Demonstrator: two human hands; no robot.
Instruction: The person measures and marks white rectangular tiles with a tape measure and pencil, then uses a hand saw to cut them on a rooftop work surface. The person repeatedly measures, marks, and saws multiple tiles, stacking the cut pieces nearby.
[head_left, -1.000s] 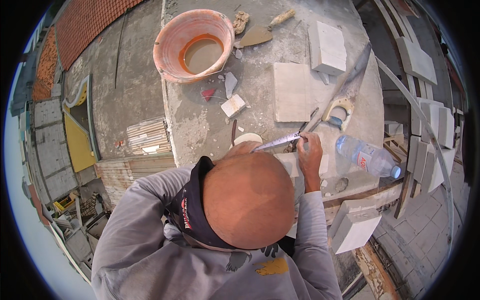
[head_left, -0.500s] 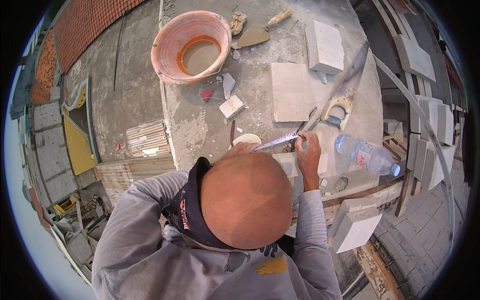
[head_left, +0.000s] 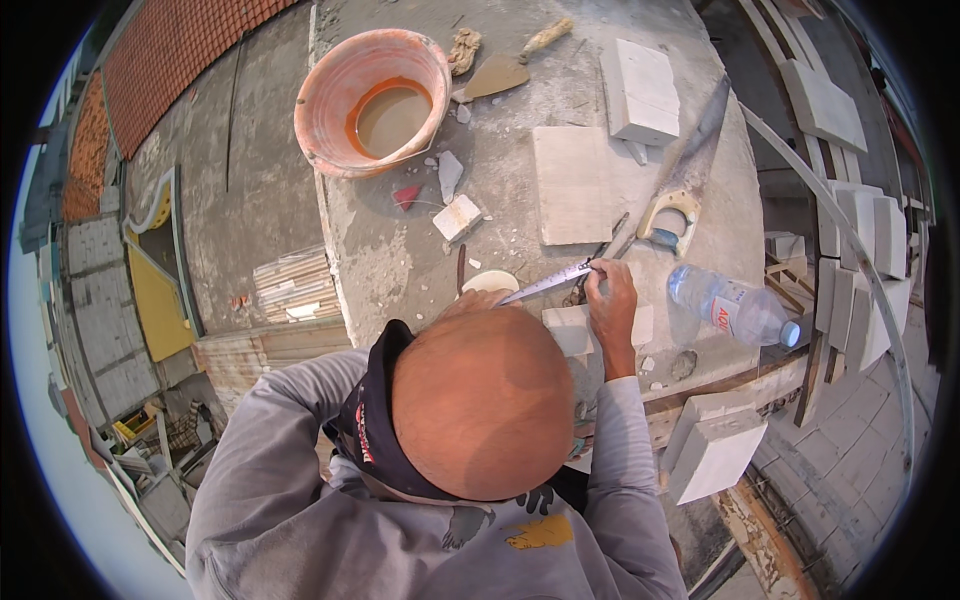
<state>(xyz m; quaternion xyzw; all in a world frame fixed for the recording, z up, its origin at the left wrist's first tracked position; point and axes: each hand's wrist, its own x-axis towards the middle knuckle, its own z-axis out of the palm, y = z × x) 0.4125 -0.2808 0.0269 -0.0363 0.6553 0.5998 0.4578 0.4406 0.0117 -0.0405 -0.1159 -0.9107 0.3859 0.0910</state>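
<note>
My right hand (head_left: pixel 609 300) pinches the upper-right end of a white measuring tape (head_left: pixel 545 282), stretched diagonally toward my left hand (head_left: pixel 474 299). The left fingers are curled and mostly hidden behind a bald head (head_left: pixel 480 400), so their grip is unclear. A cream round object (head_left: pixel 491 281) lies just beyond them. Under the tape, near my right hand, are pale block pieces (head_left: pixel 567 328). A handsaw (head_left: pixel 685 165) lies above that hand, and a water bottle (head_left: pixel 732 305) lies to its right.
An orange-stained bucket (head_left: pixel 336 92) holds murky liquid beside a trowel (head_left: pixel 497 78). A flat pale slab (head_left: pixel 572 185) and thick block (head_left: pixel 643 90) lie on the concrete ledge (head_left: pixel 370 260). More blocks (head_left: pixel 718 450) and a curved metal bar (head_left: pixel 845 230) are at right.
The whole view has shifted slightly leftward. My right hand has edged a little up and left with the tape; both hands keep the same arrangement.
</note>
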